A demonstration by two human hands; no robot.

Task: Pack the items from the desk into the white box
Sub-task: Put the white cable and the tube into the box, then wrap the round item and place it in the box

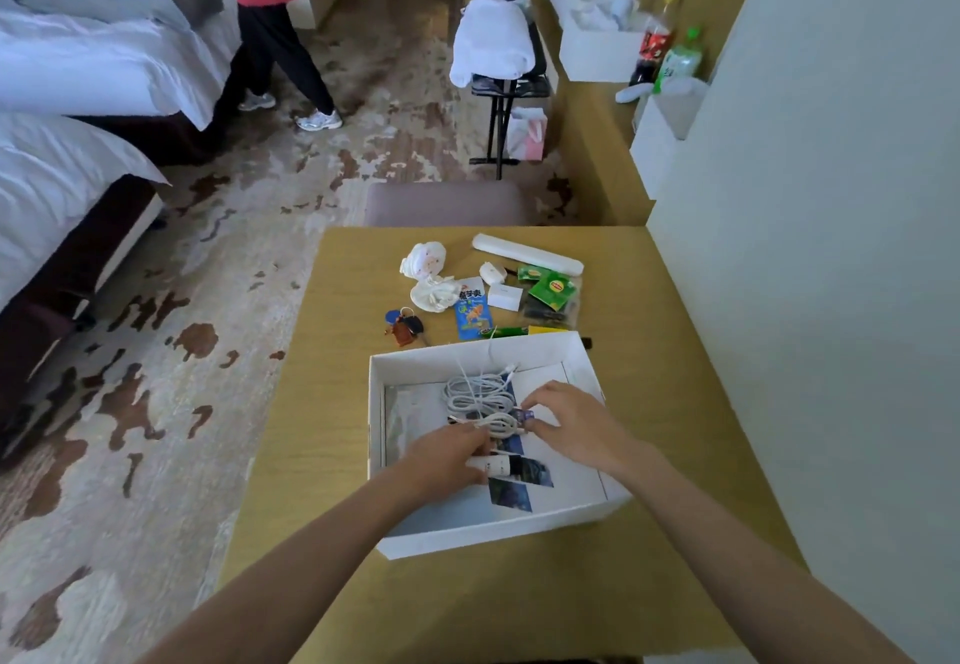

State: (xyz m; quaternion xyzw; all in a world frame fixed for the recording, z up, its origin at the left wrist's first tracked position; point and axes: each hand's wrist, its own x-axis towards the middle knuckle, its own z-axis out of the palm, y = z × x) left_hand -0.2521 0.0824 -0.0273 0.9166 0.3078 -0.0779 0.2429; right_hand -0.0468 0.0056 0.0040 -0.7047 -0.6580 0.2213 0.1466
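The open white box (379,403) sits on the wooden desk (311,403). Inside it lie coiled white cables (475,393), photos (511,494) and a small white tube (493,466). Both hands are inside the box. My left hand (447,450) has its fingers on the lower cable coil beside the tube. My right hand (569,416) pinches a small purple item (525,415) at the cable's end. Behind the box on the desk lie keys (405,325), a blue snack packet (471,314), green tea bags (553,289), a long white case (527,253) and a small white box (505,296).
A chair back (447,203) stands at the desk's far edge. A wall (831,300) runs along the right. Beds (67,92) are at the left, and a person's legs (275,55) stand on the patterned carpet. A luggage rack (501,76) holds white cloth.
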